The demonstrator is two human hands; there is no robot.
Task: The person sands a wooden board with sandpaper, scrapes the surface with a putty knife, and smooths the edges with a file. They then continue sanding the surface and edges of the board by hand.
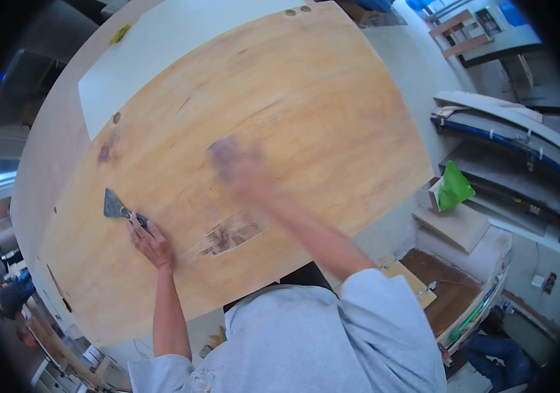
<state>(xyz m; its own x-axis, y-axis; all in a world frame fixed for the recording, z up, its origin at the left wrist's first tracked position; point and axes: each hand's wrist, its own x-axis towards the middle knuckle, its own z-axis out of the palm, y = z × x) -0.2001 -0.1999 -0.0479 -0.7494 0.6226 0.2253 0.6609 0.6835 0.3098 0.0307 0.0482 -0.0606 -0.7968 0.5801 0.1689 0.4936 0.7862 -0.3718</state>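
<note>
A large wooden board (332, 124) lies flat before me, with stains, cracks and a rough, damaged patch (233, 234) near its front edge. My left hand (152, 243) rests on the board with its fingers around the handle of a putty knife (115, 204); the broad blade points away from me. Over the middle of the board, my right hand (252, 175) is smeared by motion. A blurred grey-purple pad (223, 157) shows at its fingers, against the wood; its exact kind cannot be made out.
Under the board's far side lies a white sheet (132, 72), with a yellow scrap (119, 34) beyond it. At the right stand a green bag (454, 187) and a rack (502, 157) of stacked panels. A wooden tray (447, 281) sits at my right side.
</note>
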